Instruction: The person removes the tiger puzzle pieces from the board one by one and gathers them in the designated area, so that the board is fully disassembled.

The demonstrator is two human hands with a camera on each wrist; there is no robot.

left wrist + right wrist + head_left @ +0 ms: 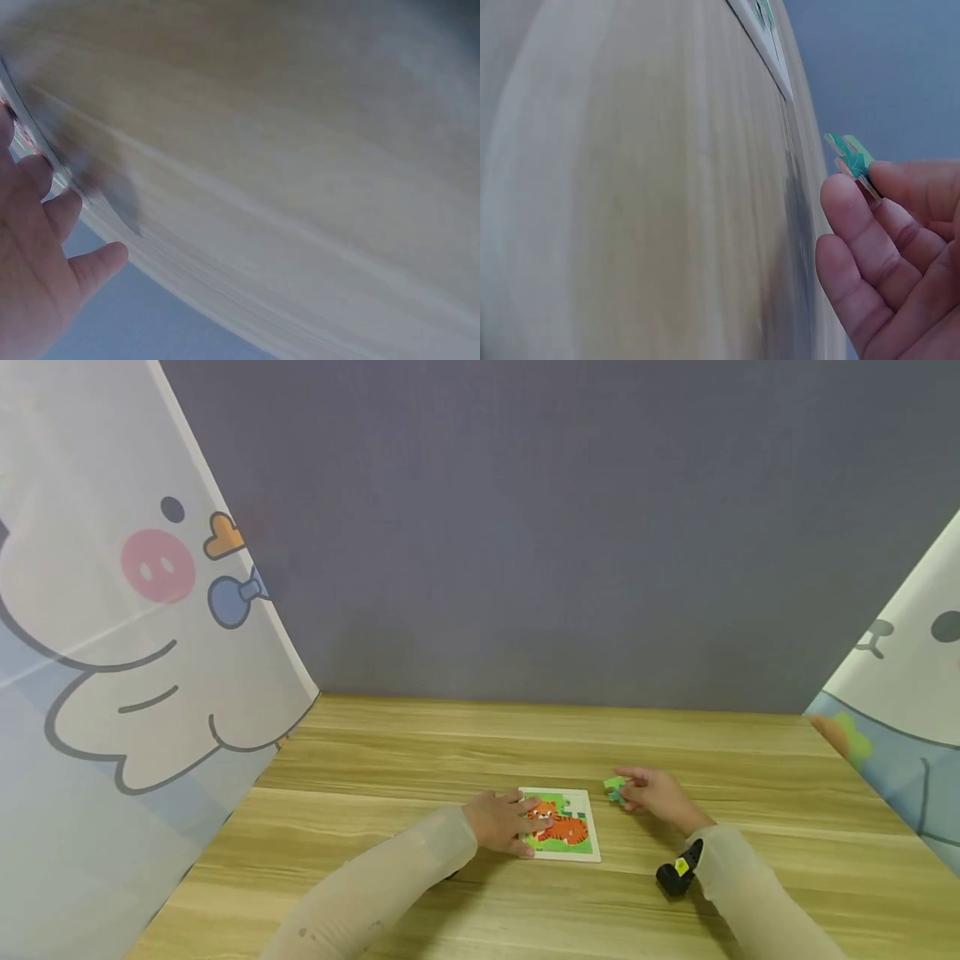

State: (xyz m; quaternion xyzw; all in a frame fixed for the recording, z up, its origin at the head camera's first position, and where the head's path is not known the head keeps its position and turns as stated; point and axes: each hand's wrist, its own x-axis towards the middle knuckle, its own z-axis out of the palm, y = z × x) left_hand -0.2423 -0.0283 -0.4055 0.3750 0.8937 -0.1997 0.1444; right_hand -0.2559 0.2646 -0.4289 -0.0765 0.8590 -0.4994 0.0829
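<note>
A square tiger puzzle (562,831) in a white frame lies on the table, with a pale gap at its upper right corner. My left hand (501,822) rests over its left side, fingers spread across the tiger picture. In the left wrist view that hand (37,247) shows its fingertips at the edge of the board. Off the board's right side, my right hand (660,795) pinches a green puzzle piece (616,789) between thumb and fingers. The right wrist view shows the piece (853,157) held tilted at the fingertips, above the table.
The wooden table (420,752) runs back to a grey wall panel (525,543). Cartoon-printed sheets hang at the left (97,610) and right (915,710). A black wrist device (678,870) sits on the right cuff.
</note>
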